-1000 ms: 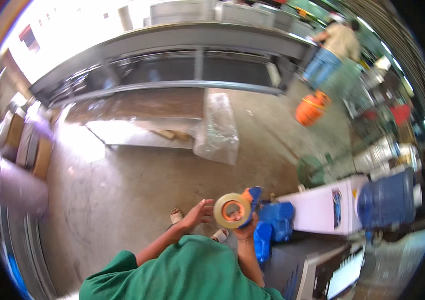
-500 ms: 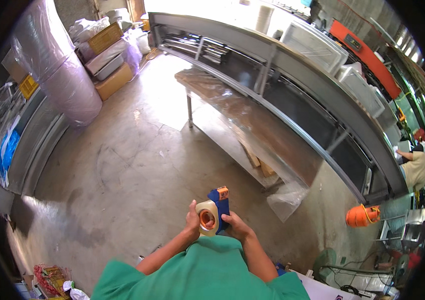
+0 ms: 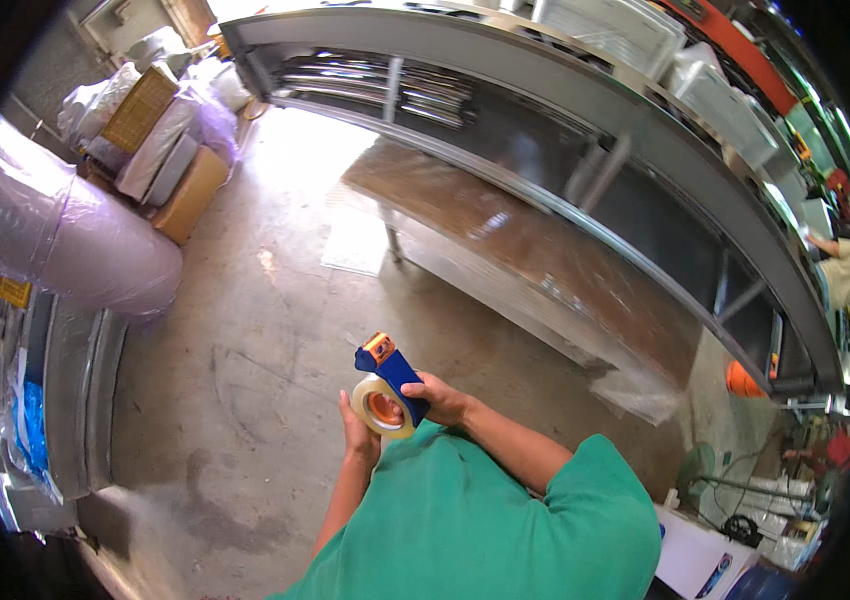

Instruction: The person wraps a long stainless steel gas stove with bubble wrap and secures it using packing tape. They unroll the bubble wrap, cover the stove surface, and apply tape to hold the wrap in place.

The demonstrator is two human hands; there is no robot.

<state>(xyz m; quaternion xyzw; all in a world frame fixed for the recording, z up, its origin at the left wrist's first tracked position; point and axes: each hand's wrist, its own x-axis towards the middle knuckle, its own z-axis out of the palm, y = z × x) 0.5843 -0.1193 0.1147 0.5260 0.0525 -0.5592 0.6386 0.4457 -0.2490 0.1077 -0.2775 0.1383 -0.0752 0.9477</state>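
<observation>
In front of my chest is a hand-held tape dispenser (image 3: 397, 373), blue with an orange head, carrying a wide roll of clear packing tape (image 3: 363, 401) with an orange hub. My right hand (image 3: 439, 398) is closed round the blue body on its right side, thumb across the front. Against the roll's left edge rests my left hand (image 3: 359, 428), thumb pointing up and at least one fingertip visible through the hub. The rest of its fingers are hidden behind the roll. A low bench (image 3: 505, 225) wrapped in clear plastic stands beyond my hands.
Behind the bench runs a long grey metal frame (image 3: 465, 65) bearing white plastic bins (image 3: 720, 105). Wrapped rolls (image 3: 110, 250) and stacked boxes (image 3: 188, 195) stand at the left. An orange gas cylinder (image 3: 742, 379), a standing fan and a person (image 3: 847, 280) are at the right.
My view has turned, so the bench and frame look nearer and my body slants. The dispenser has shifted up and left in the picture, still in both hands, its head tilted further left.
</observation>
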